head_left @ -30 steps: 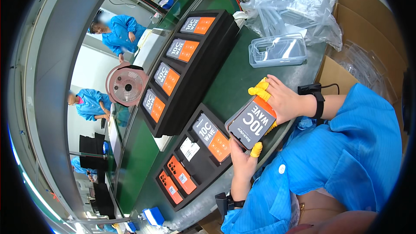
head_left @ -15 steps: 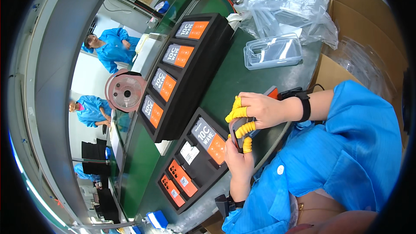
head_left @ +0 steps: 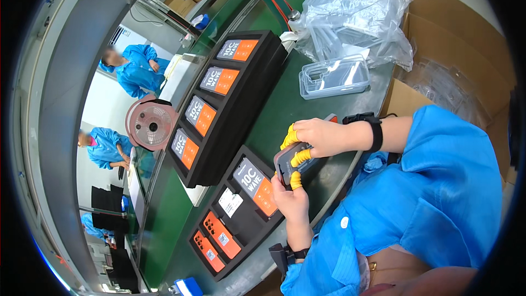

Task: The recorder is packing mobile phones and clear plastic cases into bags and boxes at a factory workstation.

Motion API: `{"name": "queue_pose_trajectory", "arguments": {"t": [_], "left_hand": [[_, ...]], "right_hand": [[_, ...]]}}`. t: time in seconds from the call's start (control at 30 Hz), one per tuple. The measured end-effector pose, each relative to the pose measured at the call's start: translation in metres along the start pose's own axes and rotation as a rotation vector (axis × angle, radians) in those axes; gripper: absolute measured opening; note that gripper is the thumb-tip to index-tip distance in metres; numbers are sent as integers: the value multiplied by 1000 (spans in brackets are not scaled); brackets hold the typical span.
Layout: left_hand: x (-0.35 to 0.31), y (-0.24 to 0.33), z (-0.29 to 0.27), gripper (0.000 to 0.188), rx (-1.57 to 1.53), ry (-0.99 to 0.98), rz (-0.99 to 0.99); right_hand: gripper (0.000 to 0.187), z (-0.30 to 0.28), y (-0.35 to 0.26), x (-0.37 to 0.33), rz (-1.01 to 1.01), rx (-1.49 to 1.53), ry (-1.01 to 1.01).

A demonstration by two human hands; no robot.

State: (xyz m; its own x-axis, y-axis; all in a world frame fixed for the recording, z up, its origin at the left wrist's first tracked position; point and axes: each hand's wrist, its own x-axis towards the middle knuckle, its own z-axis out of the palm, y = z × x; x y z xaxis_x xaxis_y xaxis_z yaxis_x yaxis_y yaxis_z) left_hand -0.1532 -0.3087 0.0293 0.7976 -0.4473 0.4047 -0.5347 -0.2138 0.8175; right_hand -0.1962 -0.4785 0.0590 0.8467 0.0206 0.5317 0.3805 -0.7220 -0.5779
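Head view: a green table [head_left: 276, 112] fills the middle, with a pink fan [head_left: 152, 126] and people in blue [head_left: 137, 68] past it. The phone [head_left: 284, 164] sits between both hands. The right hand's [head_left: 323, 136] fingers curl closed over it; the left hand [head_left: 291, 201] pinches its edge. Fingers hide much of the phone.

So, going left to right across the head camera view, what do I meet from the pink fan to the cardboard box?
Pink fan, two orange-backed phones in the near foam tray, that tray's orange-and-grey-faced phone, hand-held smartphone, right wrist's black strap, cardboard box.
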Motion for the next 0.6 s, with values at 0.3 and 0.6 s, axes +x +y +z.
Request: {"name": "queue_pose_trajectory", "arguments": {"t": [0.3, 0.6], "left_hand": [[4, 4, -14, 16, -152, -218, -141], [11, -27, -28, 24, -358, -321, -297]], "right_hand": [[47, -3, 3, -6, 64, -2, 11], [48, -2, 6, -12, 315, -197, -220]]}}
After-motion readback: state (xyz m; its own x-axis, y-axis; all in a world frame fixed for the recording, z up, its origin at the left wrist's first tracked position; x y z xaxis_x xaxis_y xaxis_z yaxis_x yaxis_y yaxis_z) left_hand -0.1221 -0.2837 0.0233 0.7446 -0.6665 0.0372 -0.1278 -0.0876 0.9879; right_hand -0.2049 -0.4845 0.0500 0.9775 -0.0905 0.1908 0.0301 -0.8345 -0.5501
